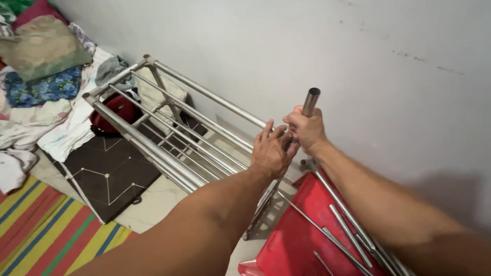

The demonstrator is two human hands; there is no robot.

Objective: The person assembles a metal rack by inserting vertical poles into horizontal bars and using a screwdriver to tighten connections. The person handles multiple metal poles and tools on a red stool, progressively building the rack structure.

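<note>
1. An upright bare steel tube (pixel 310 102) stands at the near end of the silver metal rack frame (pixel 174 128), by the grey wall (pixel 358 61).
2. The right hand (pixel 307 130) is clenched round the tube; the left hand (pixel 271 151), fingers loose, touches the joint below.
3. Judged: partly built; loose thin rods (pixel 337 225) lie unused on the red plastic panel (pixel 291 240).
</note>
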